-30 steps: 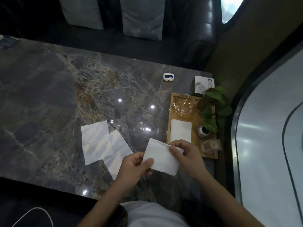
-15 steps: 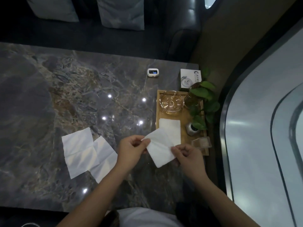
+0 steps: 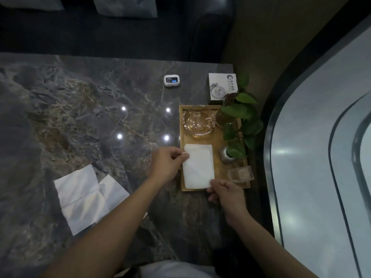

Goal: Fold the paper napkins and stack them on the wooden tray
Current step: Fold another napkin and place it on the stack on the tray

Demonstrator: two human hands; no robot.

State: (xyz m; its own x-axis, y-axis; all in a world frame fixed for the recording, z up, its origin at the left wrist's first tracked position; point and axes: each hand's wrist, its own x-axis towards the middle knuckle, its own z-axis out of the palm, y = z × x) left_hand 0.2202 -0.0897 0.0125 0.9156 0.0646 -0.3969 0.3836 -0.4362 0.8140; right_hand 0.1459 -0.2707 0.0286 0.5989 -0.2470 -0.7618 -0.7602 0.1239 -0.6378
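Where hands meet: both hands, left (image 3: 167, 166) and right (image 3: 225, 190), pinch the white folded paper napkin (image 3: 198, 167) over the wooden tray (image 3: 220, 171).
Surface: dark veined marble table (image 3: 80, 117), dim room.

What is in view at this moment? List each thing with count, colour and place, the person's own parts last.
folded napkin: one, white, on the wooden tray's near half; whether another lies under it cannot be told
unfolded napkins: two, white, overlapping on the table, near left
wooden tray: one, light brown, table's right edge
glass dish: one, clear, tray's far left
plant: one, green, tray's right side
metal holder: one, silver, under the leaves
clear box: one, tray's near right corner
small device: one, white with a lit screen, far table
printed card: one, white, beyond the tray
table: one, dark marble
left hand: at the napkin's left edge
right hand: at the napkin's near right corner
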